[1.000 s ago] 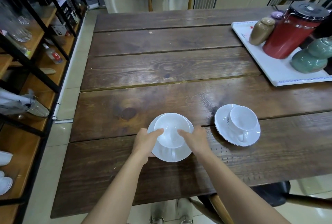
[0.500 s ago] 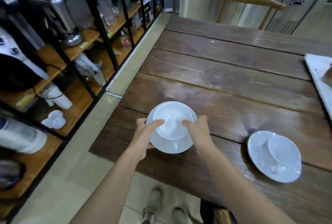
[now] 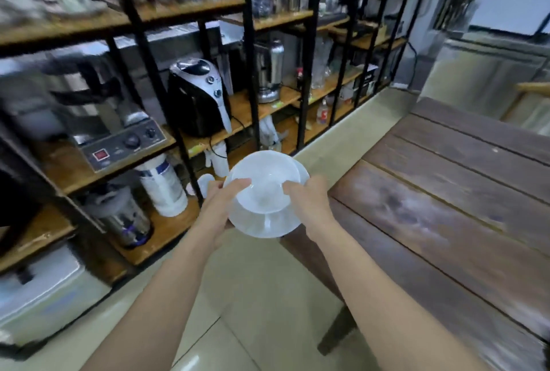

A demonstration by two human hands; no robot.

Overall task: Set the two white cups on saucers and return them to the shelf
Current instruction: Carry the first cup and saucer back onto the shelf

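A white cup [image 3: 265, 180] sits on a white saucer [image 3: 268, 226], its handle pointing toward me. Both are in the air, past the table's left corner and over the floor. My left hand [image 3: 221, 206] grips the saucer's left edge, thumb on the cup's rim. My right hand [image 3: 311, 203] grips the right edge the same way. The black-framed wooden shelf [image 3: 166, 227] stands just beyond the cup. The second cup and saucer are out of view.
The dark wooden table [image 3: 446, 209] fills the right. On the shelf stand a black air fryer [image 3: 198, 96], a steel appliance [image 3: 119, 144], a metal urn [image 3: 125, 218], a white roll [image 3: 163, 189] and small white cups [image 3: 205, 183]. Tiled floor lies below.
The cup and saucer have been lifted off the table and carried left toward the shelf. My view has swung left, so the second cup and saucer have left the frame.
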